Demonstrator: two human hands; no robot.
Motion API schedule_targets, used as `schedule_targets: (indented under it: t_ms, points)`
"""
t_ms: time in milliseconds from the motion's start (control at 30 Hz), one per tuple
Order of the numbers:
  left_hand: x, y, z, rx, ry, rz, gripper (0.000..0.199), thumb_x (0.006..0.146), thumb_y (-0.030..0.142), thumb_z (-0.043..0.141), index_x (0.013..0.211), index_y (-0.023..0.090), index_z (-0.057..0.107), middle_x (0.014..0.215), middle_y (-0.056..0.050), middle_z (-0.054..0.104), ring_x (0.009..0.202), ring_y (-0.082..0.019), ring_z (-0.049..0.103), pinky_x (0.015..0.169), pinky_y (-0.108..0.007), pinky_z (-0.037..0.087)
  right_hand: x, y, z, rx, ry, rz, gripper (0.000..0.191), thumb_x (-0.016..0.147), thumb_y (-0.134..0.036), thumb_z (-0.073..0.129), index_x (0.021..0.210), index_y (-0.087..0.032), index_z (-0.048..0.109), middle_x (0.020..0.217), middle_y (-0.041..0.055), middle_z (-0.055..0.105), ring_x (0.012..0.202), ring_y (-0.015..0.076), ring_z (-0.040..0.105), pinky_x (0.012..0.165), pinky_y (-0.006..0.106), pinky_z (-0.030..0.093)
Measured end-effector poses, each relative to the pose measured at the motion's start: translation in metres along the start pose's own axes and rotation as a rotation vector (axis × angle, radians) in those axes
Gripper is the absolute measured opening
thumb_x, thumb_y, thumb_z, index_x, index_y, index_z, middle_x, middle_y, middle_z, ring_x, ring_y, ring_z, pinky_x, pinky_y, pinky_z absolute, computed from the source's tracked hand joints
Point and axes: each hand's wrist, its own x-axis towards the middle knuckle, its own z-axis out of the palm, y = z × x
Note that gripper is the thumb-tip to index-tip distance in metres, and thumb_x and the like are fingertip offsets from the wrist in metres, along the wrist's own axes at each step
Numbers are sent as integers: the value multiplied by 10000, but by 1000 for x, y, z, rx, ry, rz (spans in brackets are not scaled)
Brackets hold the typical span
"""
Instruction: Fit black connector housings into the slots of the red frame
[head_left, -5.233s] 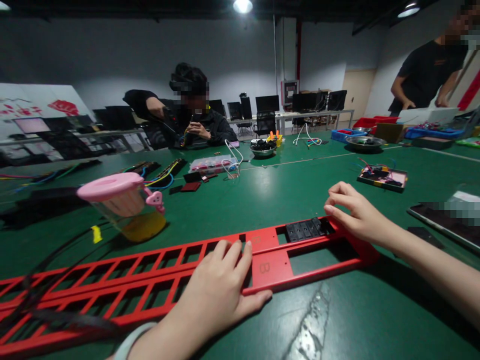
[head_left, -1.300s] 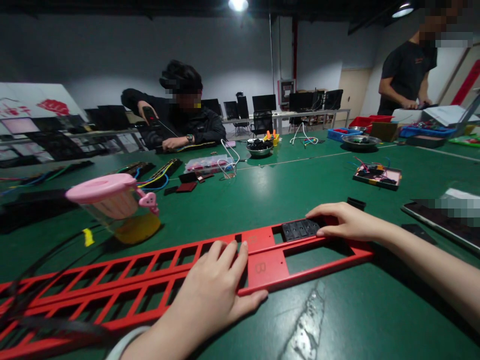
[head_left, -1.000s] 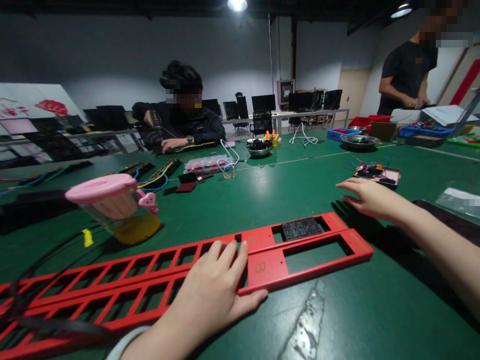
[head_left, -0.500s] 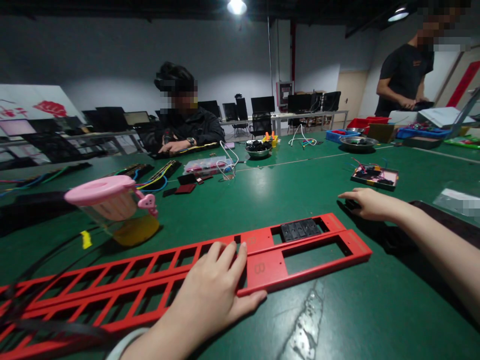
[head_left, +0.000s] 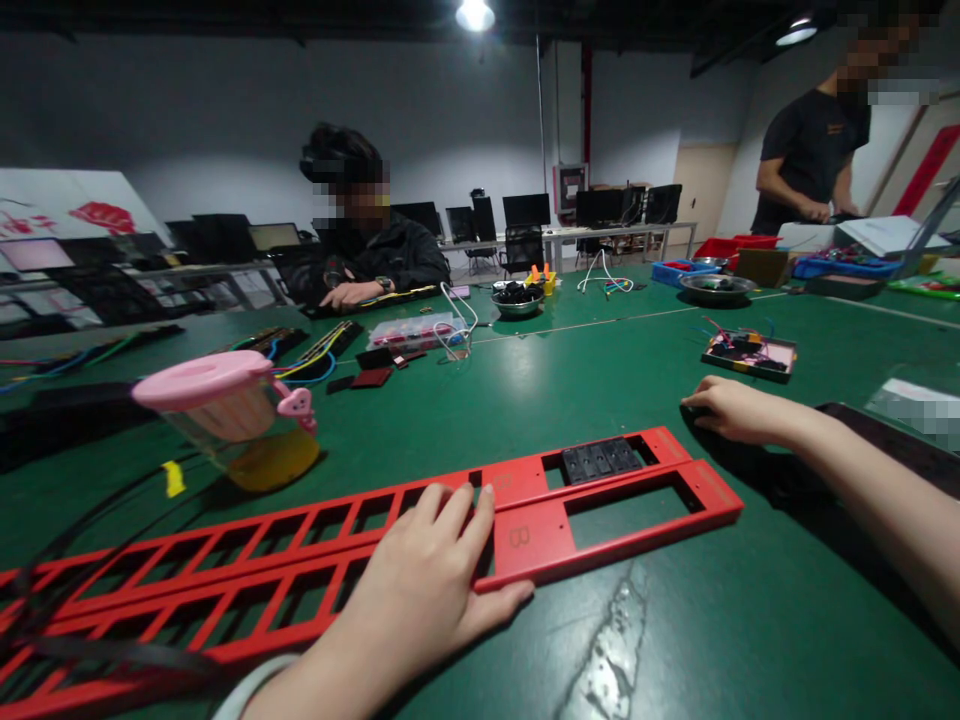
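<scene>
My left hand (head_left: 424,575) grips the red slotted frame (head_left: 525,545), its fingertips over the slots and its thumb along the near edge. The frame is made of two long rails side by side, with a letter B on the nearer one. A row of black rectangular blocks (head_left: 600,460) sits in the far rail's end opening; the near rail's end opening shows green table through it. Beyond the frame's right end, my right hand (head_left: 731,408) is low over the table with its fingers curled together. Whatever is under those fingers is dark and mostly hidden.
A pink-lidded clear jug (head_left: 225,415) with yellow liquid stands left, near black straps (head_left: 112,650). An open box of wired parts (head_left: 750,352) lies beyond my right hand. Metal bowls (head_left: 517,298) and a clear plastic case (head_left: 412,332) sit farther back. A co-worker (head_left: 367,230) sits opposite; another person (head_left: 814,160) stands right.
My right hand's fingers have drawn in from a stretched pose to a curled one over the dark item. My left hand and the red frame have stayed put.
</scene>
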Motion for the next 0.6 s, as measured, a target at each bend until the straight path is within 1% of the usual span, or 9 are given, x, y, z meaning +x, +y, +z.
schedule_targets:
  t_ms: [67,167,267,300,333,400,467,533,600]
  points:
    - [0,0,0,-13,14,-3,631,726,583,524,1091,71,573,1012,-178,576,901,-310,505,751,-435,466,1,-4,-5,-56,65,26,327,744,-225,548,1047,-129,626,954,135,577,823,226,584,774,325,468]
    - [0,0,1,-21,22,-6,624,734,581,515,1097,76,572,1008,-179,577,901,-309,504,749,-435,464,1,-19,-17,-58,283,50,435,757,-297,555,1156,-124,550,1020,145,551,912,264,557,820,374,455]
    - [0,0,1,-15,23,-5,614,735,575,517,1088,77,577,1000,-177,578,893,-307,504,741,-430,467,-3,-47,-30,37,515,12,400,782,-352,540,1133,-163,550,1037,126,540,951,260,538,846,387,447]
    - [0,0,0,-12,23,-3,614,730,575,523,1082,75,580,997,-176,579,891,-308,503,738,-430,468,-4,-59,-33,84,577,-15,379,789,-365,534,1117,-176,555,1036,118,539,942,251,541,838,382,454]
    - [0,0,0,-9,21,-1,616,726,576,528,1078,73,581,997,-176,579,890,-309,503,738,-431,469,-6,-70,-34,129,599,-57,369,794,-370,532,1114,-187,552,1037,113,540,936,244,545,832,378,461]
    - [1,0,-1,-1,7,1,622,728,578,527,1078,67,580,1001,-175,580,886,-307,502,739,-430,470,-9,-92,-33,206,576,-165,357,801,-365,531,1116,-199,544,1049,107,541,942,233,546,832,372,470]
    - [1,0,-1,5,-7,5,631,736,584,518,1091,66,574,1013,-174,580,889,-305,501,743,-429,471,-10,-107,-26,258,486,-271,360,810,-351,526,1137,-201,529,1081,110,531,972,225,541,853,370,472]
    - [1,-1,-1,5,-8,15,636,741,591,512,1103,72,569,1028,-171,582,889,-303,503,743,-429,471,-10,-114,-19,295,393,-342,373,817,-329,520,1168,-204,508,1113,112,517,997,218,538,870,370,471]
    - [1,-1,-2,-1,-4,24,626,748,592,508,1106,82,569,1048,-165,581,886,-297,507,744,-427,471,-9,-114,-12,328,337,-370,384,816,-305,522,1187,-208,494,1128,112,512,1005,215,538,871,372,475]
